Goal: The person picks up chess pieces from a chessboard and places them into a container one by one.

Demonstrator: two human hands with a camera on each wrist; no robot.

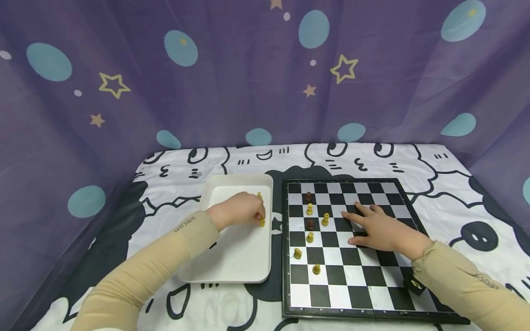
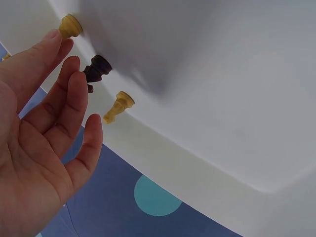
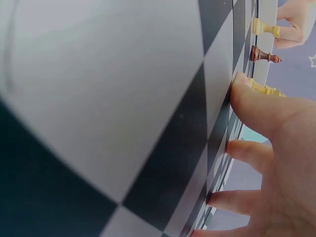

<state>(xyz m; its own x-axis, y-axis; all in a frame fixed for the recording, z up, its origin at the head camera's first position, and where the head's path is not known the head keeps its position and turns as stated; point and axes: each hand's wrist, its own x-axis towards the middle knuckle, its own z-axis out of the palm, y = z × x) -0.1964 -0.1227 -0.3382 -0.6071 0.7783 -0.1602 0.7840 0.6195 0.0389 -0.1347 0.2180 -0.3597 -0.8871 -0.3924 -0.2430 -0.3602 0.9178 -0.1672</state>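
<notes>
Nearest you, a black-framed chessboard with black and white squares (image 1: 360, 299) lies right of a shallow white rectangular tray (image 1: 238, 266). A yellow pawn-like chess piece (image 1: 316, 269) stands nearest on the board, with four yellow and two dark-brown ones beyond. Your right hand (image 1: 378, 230) spreads wide, fingertips on the squares, fingers gripping nothing. Over the tray's right side, your left hand (image 1: 242, 210) pinches a small yellow chess piece (image 2: 70, 25) between thumb and finger; whether its other fingers touch the dark chess piece (image 2: 97, 68) beside them, you cannot tell. Farthest hangs a purple patterned curtain (image 1: 248, 92).
</notes>
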